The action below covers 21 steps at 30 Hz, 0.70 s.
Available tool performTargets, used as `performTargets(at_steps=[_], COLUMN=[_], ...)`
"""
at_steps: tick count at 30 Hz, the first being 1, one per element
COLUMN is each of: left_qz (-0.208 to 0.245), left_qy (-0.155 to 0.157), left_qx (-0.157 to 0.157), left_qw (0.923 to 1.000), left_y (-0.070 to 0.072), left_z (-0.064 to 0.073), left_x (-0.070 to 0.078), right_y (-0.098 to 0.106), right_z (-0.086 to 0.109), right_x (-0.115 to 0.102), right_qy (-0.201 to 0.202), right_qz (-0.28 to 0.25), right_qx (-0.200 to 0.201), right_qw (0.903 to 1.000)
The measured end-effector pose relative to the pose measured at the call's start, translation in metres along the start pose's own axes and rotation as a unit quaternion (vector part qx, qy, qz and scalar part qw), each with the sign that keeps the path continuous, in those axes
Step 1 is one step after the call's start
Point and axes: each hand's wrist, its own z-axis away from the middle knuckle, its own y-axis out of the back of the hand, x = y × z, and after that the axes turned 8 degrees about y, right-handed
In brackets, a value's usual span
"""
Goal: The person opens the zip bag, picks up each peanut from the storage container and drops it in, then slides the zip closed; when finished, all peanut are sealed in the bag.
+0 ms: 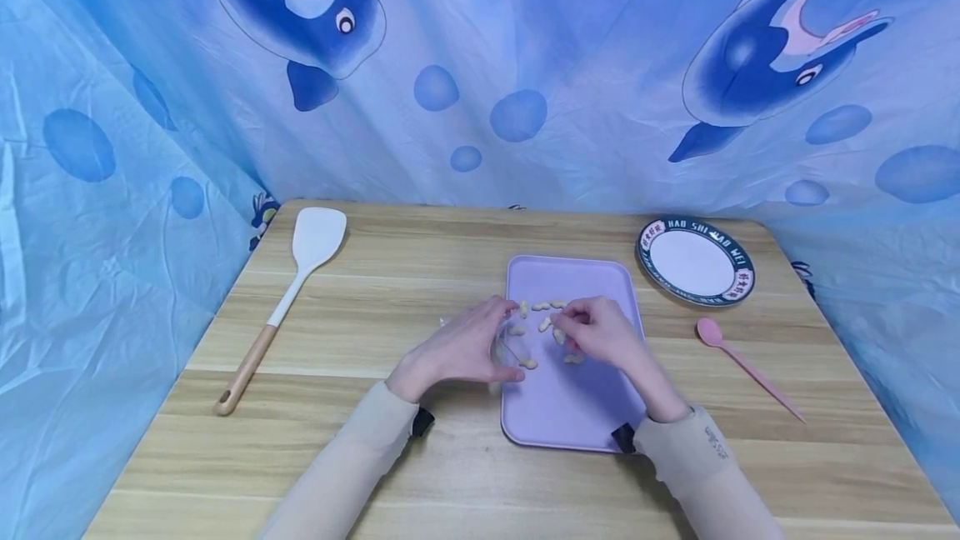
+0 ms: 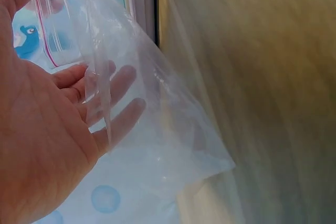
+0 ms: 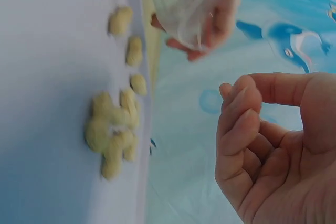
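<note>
Several peanuts in their shells (image 3: 110,129) lie on the lilac tray (image 1: 566,411), a few in a loose cluster and others spaced along its left side. My left hand (image 1: 465,347) holds a clear zip bag (image 2: 163,145) at the tray's left edge. The bag's pink-lined mouth is spread, and fingers show through the film. Over the peanuts is my right hand (image 1: 603,332), its fingers curled and the thumb meeting the fingertips. In the right wrist view nothing shows between those fingertips (image 3: 247,93).
On the left of the wooden table (image 1: 360,457) lies a white spatula (image 1: 318,236) with a wooden handle. A plate with a dark patterned rim (image 1: 693,261) sits at the back right. In front of it lies a pink spoon (image 1: 750,365). A blue dolphin curtain (image 1: 465,40) hangs behind.
</note>
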Motion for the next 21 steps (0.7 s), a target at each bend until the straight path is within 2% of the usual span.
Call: performTargets(at_steps=[4,8,13,21], left_qz=[-0.002,-0.012,-0.018,-0.015], left_qy=[0.002,0.003,0.007,0.001], left_qx=[-0.003,-0.002,-0.006,-0.019], left_qw=[1.0,0.9999,0.9998,0.9997], left_y=[0.001,0.0,-0.001,0.0], left_z=[0.0,0.0,-0.001,0.0], left_x=[-0.001,-0.003,-0.006,-0.01], right_y=[0.013,0.024,0.032,0.042], right_z=[-0.001,-0.004,-0.009,-0.014], right_x=[0.004,0.008,0.016,0.042], right_qy=[0.012,0.042,0.083,0.144], right_qz=[0.0,0.026,0.08,0.092], right_qx=[0.02,0.016,-0.011,-0.063], right_qw=[0.9997,0.9987,0.9933,0.9833])
